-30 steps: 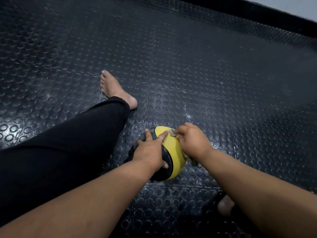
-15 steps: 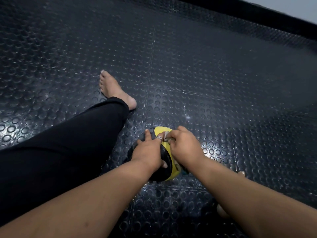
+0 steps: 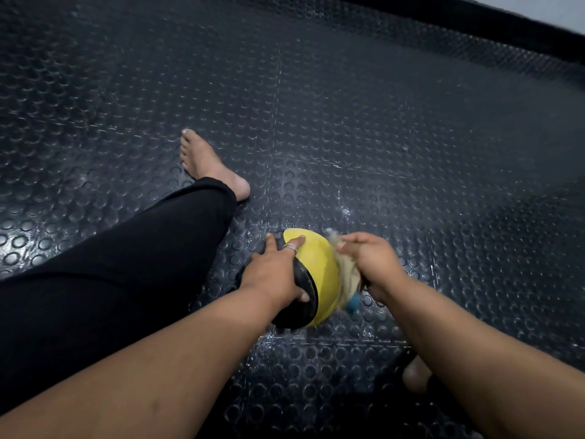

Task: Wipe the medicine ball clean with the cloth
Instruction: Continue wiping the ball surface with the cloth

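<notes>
The medicine ball [image 3: 319, 274], yellow with a black panel on its left face, sits on the floor [image 3: 380, 128] in the near middle of the scene, between the person's two forearms. The left hand [image 3: 275, 275] lies spread over the black panel, fingers fairly straight and splayed, fingertips reaching the top edge of the yellow part, thumb down against the near side; a ring [image 3: 290, 247] shows on one finger. The right hand [image 3: 372, 259] has its fingers curled round the cloth [image 3: 346, 278], a pale, motion-blurred bundle pressed against the ball's right flank; a small teal patch hangs at the cloth's near end. Cloth and ball touch along that right edge.

The floor is dark rubber with raised round studs, laid in large tiles whose seams run far from the ball and across just near it. To the left, a leg in black trousers [image 3: 120, 274] stretches out close beside the ball, ending in a bare foot [image 3: 205, 163] farther off. The other bare foot [image 3: 414, 375] shows near the right forearm, partly hidden. Far and right of the ball the floor lies open up to a dark raised border [image 3: 474, 30] along the far edge.
</notes>
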A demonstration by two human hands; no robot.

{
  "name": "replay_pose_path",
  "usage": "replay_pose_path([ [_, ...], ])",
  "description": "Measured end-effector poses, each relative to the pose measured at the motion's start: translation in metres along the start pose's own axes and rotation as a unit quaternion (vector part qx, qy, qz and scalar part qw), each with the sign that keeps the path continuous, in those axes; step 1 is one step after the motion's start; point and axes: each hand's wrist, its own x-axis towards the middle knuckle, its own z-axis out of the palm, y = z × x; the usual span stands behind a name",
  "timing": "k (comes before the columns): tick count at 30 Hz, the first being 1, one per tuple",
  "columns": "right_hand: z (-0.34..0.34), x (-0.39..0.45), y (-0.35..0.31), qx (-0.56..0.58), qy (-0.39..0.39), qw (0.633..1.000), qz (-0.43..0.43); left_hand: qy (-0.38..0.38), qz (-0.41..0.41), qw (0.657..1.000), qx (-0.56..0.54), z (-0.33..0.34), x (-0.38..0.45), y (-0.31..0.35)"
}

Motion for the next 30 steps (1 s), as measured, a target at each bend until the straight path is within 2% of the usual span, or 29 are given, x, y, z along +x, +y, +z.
replay_pose_path([
  [1, -0.002, 0.001, 0.001, 0.05, 0.037, 0.998, 0.023, 0.0, 0.0, 1.0, 0.0, 0.0, 0.001, 0.0],
  [2, -0.001, 0.001, 0.006, 0.017, 0.067, 0.997, 0.015, -0.002, -0.001, 1.0, 0.001, 0.001, 0.002, 0.0],
  [4, 0.01, -0.003, 0.02, -0.163, 0.081, 0.982, -0.051, -0.001, 0.0, 1.0, 0.003, 0.002, 0.002, -0.001],
  [6, 0.022, -0.001, 0.031, -0.262, 0.089, 0.955, -0.102, 0.005, 0.002, 1.0, 0.004, 0.002, 0.004, 0.0],
  [10, 0.026, 0.018, 0.017, -0.275, 0.103, 0.953, -0.079, 0.004, -0.007, 1.0, -0.004, -0.001, 0.006, 0.0],
  [12, 0.028, 0.01, 0.018, -0.352, 0.079, 0.918, -0.166, 0.001, -0.008, 1.0, -0.01, 0.0, 0.006, -0.001],
  [15, 0.028, -0.015, 0.023, -0.425, 0.003, 0.852, -0.305, 0.0, -0.007, 1.0, -0.019, -0.001, 0.005, -0.002],
  [17, 0.022, -0.009, 0.02, -0.467, -0.019, 0.826, -0.315, 0.003, -0.004, 1.0, -0.015, -0.001, 0.005, -0.002],
  [20, 0.021, 0.012, 0.005, -0.441, 0.044, 0.867, -0.228, 0.005, 0.0, 1.0, -0.003, 0.001, 0.005, 0.001],
  [21, 0.023, 0.014, 0.004, -0.438, 0.051, 0.871, -0.218, 0.004, 0.0, 1.0, -0.003, 0.002, 0.005, 0.001],
  [26, 0.028, -0.018, 0.01, -0.466, -0.029, 0.832, -0.3, 0.007, -0.002, 1.0, -0.018, 0.001, 0.008, -0.006],
  [28, 0.027, -0.009, 0.004, -0.481, -0.018, 0.827, -0.291, 0.006, -0.002, 1.0, -0.009, -0.001, 0.011, -0.003],
  [30, 0.031, 0.005, -0.004, -0.469, 0.01, 0.846, -0.253, 0.007, -0.001, 1.0, 0.004, -0.002, 0.013, -0.001],
])
